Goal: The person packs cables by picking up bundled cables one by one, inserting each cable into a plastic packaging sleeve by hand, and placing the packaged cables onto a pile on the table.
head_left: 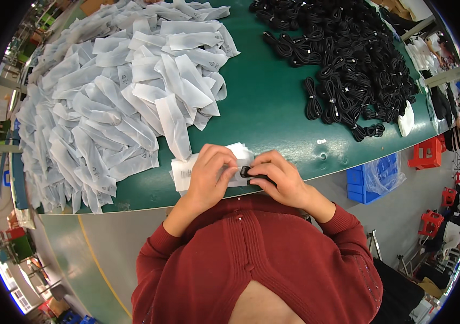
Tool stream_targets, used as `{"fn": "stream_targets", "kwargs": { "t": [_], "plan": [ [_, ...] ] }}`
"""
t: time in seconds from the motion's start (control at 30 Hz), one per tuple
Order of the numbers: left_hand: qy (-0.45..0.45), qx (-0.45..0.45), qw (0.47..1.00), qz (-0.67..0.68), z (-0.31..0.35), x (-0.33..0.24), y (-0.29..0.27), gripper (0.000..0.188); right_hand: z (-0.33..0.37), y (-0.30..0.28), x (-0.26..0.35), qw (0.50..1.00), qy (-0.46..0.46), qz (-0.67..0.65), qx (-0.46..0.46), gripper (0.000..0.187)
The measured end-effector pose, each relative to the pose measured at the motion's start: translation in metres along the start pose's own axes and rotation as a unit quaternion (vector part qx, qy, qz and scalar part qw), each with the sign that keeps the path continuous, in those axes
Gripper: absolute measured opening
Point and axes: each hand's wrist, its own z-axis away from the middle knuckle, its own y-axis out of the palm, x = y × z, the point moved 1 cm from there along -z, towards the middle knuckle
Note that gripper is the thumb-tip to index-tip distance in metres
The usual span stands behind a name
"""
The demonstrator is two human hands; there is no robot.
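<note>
My right hand (281,175) is closed round a coiled black cable (245,171), whose looped end points toward my left hand. My left hand (213,171) rests over a stack of flat white printed bags (182,174) at the table's near edge. Its thumb and fingers are pinched together just left of the cable, and what lies between them is hidden. Beyond my left hand spreads a big heap of filled frosted white bags (111,108). To the far right is a pile of bundled black cables (354,75).
The green tabletop (262,108) shows between the two heaps. A small white piece (321,141) and a white pouch (406,120) lie toward the right. Below the table's right edge are a blue crate (365,183) with clear plastic and a red stool (427,154).
</note>
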Motion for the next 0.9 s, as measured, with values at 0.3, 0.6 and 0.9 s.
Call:
{"fn": "stream_targets", "kwargs": {
  "t": [0.3,0.6,0.9],
  "plan": [
    [-0.086,0.029,0.981,0.172,-0.026,-0.004,-0.023,0.005,-0.026,-0.010,-0.001,0.994,-0.061,-0.086,-0.011,0.043],
    [-0.014,-0.303,0.940,0.154,-0.099,0.002,-0.132,0.030,-0.033,-0.075,-0.073,0.886,0.106,0.383,-0.239,0.045],
    [0.034,0.089,0.992,-0.088,0.002,0.013,-0.006,0.029,-0.006,-0.048,-0.088,0.910,0.136,0.366,-0.143,0.037]
  ]
}}
